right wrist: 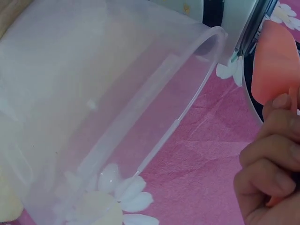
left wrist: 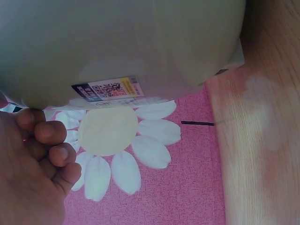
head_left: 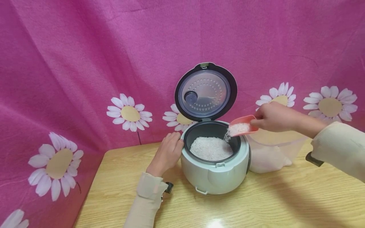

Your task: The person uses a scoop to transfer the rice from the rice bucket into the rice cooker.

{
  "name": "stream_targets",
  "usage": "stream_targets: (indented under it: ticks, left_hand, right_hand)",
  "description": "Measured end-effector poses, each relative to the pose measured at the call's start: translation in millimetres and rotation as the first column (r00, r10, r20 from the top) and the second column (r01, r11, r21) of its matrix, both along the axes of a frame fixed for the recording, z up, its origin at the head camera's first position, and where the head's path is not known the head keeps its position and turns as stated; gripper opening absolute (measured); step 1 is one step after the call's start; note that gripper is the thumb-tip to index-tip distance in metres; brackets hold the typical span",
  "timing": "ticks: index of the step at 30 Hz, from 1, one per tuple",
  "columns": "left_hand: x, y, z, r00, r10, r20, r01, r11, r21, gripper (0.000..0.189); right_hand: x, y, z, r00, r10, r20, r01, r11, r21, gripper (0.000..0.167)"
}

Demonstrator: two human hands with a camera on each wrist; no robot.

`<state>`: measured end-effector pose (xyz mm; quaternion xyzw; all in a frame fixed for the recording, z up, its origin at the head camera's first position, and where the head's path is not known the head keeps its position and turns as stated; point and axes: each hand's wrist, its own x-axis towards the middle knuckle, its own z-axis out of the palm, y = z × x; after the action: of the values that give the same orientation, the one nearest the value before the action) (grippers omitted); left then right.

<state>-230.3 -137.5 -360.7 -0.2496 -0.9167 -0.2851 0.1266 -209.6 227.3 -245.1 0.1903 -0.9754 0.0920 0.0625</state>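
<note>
My right hand [head_left: 273, 117] grips the handle of a coral-pink scoop [head_left: 253, 119], tilted over the right rim of a pale rice cooker [head_left: 214, 179]. White rice grains [head_left: 227, 136] spill from its lip into the dark inner pot [head_left: 203, 129], where more rice [head_left: 211, 148] lies heaped. In the right wrist view the scoop [right wrist: 276, 61] shows its underside. With curled fingers, my left hand [head_left: 168, 152] holds the cooker's left edge. Its fingertips [left wrist: 61, 154] bend in beside the cooker's wall in the left wrist view. The cooker's lid [head_left: 205, 91] stands raised behind the pot.
A translucent tub [head_left: 296, 150] with a pale bag [head_left: 268, 160] inside stands right of the cooker. Behind the wooden table [head_left: 114, 186] hangs a pink flowered cloth [head_left: 137, 47], close to the raised lid.
</note>
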Motion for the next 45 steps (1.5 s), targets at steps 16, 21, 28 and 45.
stream_targets:
  ticks: [16, 21, 28, 45]
  left_hand:
    - [0.0, 0.8, 0.7, 1.0, 0.0, -0.016, 0.0, 1.0, -0.012, 0.021]
    - [-0.7, 0.7, 0.4, 1.0, -0.002, -0.023, 0.001, 1.0, -0.007, 0.021]
    - [-1.1, 0.7, 0.0, 1.0, 0.002, -0.01, -0.002, 1.0, -0.004, 0.021]
    - [-0.2, 1.5, -0.7, 1.0, 0.011, 0.024, -0.011, 1.0, 0.021, 0.02]
  right_hand:
    - [14.5, -17.7, 8.7, 0.988, -0.021, -0.156, 0.046, 0.987, 0.155, 0.041]
    - [19.0, -20.5, 7.5, 0.965, 0.024, -0.263, 0.029, 0.98, 0.195, 0.037]
    - [24.7, -24.0, 4.1, 0.956, 0.032, -0.292, 0.029, 0.979, 0.203, 0.035]
    - [36.6, -4.8, 0.6, 0.967, -0.024, -0.255, 0.065, 0.986, 0.151, 0.028]
